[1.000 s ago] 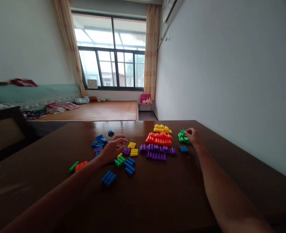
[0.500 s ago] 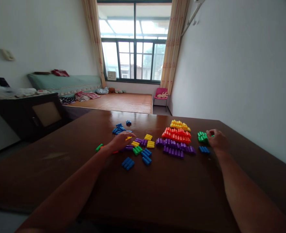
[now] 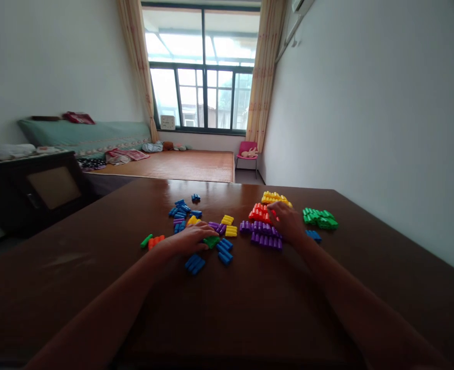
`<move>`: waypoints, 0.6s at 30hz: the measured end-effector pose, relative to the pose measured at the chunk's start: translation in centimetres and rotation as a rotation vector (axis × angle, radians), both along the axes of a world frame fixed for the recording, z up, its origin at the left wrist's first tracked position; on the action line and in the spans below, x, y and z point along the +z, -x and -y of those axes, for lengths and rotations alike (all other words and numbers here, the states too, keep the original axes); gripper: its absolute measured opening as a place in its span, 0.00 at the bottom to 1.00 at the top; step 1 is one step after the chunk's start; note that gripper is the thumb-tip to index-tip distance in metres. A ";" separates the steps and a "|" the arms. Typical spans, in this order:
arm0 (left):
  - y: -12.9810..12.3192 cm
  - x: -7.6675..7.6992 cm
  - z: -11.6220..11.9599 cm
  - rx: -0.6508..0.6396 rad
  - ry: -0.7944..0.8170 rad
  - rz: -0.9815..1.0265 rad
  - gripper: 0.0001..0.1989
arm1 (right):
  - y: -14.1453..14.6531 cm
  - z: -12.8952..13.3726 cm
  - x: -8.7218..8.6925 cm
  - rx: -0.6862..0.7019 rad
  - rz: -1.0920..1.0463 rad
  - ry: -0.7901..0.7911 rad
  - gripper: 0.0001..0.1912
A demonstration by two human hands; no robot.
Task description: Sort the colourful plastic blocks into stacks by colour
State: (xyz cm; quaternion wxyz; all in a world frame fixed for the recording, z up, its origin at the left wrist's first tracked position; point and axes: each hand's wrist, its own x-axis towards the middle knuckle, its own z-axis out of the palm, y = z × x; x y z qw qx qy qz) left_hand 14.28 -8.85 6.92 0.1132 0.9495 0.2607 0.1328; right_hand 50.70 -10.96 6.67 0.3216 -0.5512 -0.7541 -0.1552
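Note:
My left hand (image 3: 191, 239) rests low over the loose plastic pieces, its thumb and fingers closed around a green ridged block (image 3: 212, 241). My right hand (image 3: 288, 222) hangs over the right part of the orange rows (image 3: 260, 213), thumb and fingertips apart and nothing visible between them. It covers part of those rows and of the purple rows (image 3: 266, 240) just nearer to me. Yellow rows (image 3: 273, 197) lie behind the orange ones. Beside my left hand are yellow blocks (image 3: 231, 231), purple blocks (image 3: 217, 227) and blue blocks (image 3: 224, 252).
Green blocks (image 3: 320, 218) are grouped at the right, with a blue block (image 3: 313, 236) nearer. More blue blocks (image 3: 180, 208) lie at the back left. An orange block (image 3: 156, 241) and a single green piece (image 3: 146, 241) sit leftward on the brown table (image 3: 234, 308).
My right hand has left the green group and moved left over the orange rows. My left hand has come nearer to me and closed on a green block. The view has turned slightly right.

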 end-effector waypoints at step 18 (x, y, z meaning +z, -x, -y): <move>-4.0 -0.4 2.7 0.013 -0.067 0.339 0.25 | 6.8 1.4 -0.2 0.508 -0.556 0.402 0.14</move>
